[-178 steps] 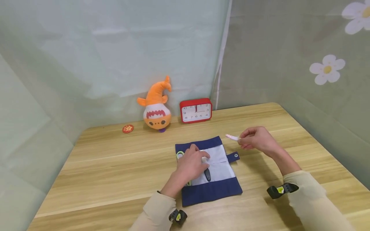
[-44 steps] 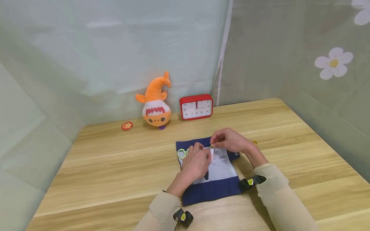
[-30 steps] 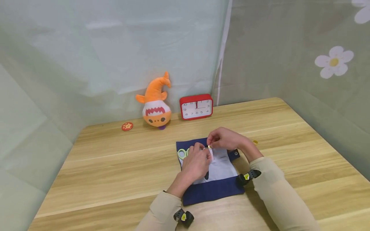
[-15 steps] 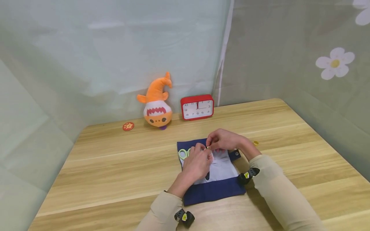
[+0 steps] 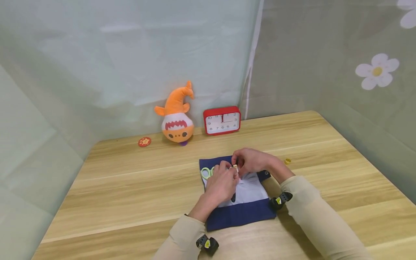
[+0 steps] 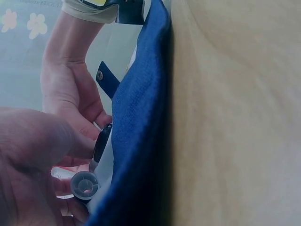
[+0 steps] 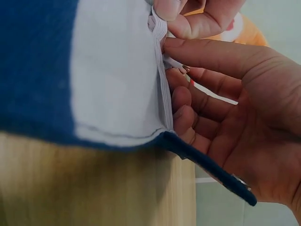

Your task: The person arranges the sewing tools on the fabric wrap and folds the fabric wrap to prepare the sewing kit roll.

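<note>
A navy sewing pouch point(image 5: 240, 215) lies unfolded on the table with its pale lining point(image 5: 250, 191) up. My left hand point(image 5: 222, 182) is over its middle and pinches the white elastic band point(image 7: 162, 84). My right hand point(image 5: 251, 160), at the pouch's far right, pinches a folded white-and-pink tape measure point(image 7: 173, 61) at the band; its gold-coloured end point(image 5: 235, 167) shows between the hands. Fingers partly hide the strip. Green-handled scissors point(image 5: 206, 173) lie left of my left hand. A black rounded handle point(image 6: 101, 142) and a grey spool point(image 6: 85, 186) are under that hand.
A small yellow ring point(image 5: 287, 161) lies right of the pouch, beyond its snap tab point(image 5: 264, 174). Along the back stand an orange plush shark point(image 5: 177, 119) and a red clock point(image 5: 222, 121). A round red star patch point(image 5: 144, 141) lies at the back left.
Since the oldest frame, my right hand has brought the tape measure left onto the pouch. Lately its fingers have slid slightly down along the strip, baring the gold end. My left hand stays put.
</note>
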`<state>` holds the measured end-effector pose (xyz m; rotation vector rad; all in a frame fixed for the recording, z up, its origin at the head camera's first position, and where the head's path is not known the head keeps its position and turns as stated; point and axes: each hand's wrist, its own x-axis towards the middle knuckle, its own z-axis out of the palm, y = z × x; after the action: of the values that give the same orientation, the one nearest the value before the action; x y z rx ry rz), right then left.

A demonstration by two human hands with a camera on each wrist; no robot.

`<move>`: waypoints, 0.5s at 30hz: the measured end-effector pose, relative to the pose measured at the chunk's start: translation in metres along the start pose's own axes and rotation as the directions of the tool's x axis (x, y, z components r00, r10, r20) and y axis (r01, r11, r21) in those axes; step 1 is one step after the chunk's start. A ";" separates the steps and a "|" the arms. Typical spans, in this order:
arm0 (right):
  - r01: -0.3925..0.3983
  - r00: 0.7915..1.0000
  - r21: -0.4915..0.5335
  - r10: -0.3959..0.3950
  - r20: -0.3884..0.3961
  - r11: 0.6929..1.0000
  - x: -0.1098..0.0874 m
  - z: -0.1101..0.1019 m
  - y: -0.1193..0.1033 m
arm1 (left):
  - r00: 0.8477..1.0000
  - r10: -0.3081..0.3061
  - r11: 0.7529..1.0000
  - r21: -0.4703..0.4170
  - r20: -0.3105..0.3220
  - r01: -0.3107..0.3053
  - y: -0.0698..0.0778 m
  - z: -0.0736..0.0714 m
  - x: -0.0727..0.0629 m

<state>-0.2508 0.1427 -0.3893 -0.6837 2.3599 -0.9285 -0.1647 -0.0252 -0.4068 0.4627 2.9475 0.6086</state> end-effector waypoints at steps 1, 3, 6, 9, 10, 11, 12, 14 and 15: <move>0.002 1.000 0.004 -0.002 -0.001 1.000 0.000 0.000 0.001 | 1.000 -0.002 1.000 0.001 -0.001 0.002 0.000 0.000 0.000; 0.015 1.000 0.019 -0.015 -0.011 1.000 -0.001 0.000 0.004 | 1.000 -0.007 1.000 -0.001 0.001 0.007 0.000 0.001 0.001; 0.042 0.999 0.053 -0.041 -0.026 0.998 -0.002 0.000 0.008 | 1.000 -0.009 1.000 0.000 0.007 0.009 0.000 0.001 0.000; 0.064 0.997 0.078 -0.061 -0.039 0.995 -0.003 0.000 0.012 | 1.000 -0.008 1.000 0.000 0.014 0.008 0.000 0.002 0.000; 0.068 0.997 0.082 -0.065 -0.038 0.994 -0.004 0.000 0.012 | 1.000 -0.008 1.000 0.000 0.017 0.008 0.000 0.002 0.001; 0.070 0.997 0.086 -0.067 -0.038 0.994 -0.004 -0.001 0.012 | 1.000 -0.008 1.000 0.000 0.018 0.008 0.001 0.002 0.001; 0.069 0.997 0.087 -0.066 -0.038 0.994 -0.004 -0.001 0.012 | 1.000 -0.008 1.000 0.004 0.017 0.008 0.001 0.002 0.001; 0.062 0.998 0.089 -0.059 -0.037 0.994 -0.004 -0.001 0.012 | 1.000 -0.007 1.000 0.016 0.012 0.007 0.001 0.002 0.001; 0.056 0.998 0.090 -0.053 -0.035 0.994 -0.005 -0.002 0.011 | 1.000 -0.007 1.000 0.021 0.010 0.007 0.001 0.002 0.001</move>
<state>-0.2513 0.1532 -0.3950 -0.7043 2.3220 -1.0714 -0.1647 -0.0231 -0.4084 0.4553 2.9473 0.5731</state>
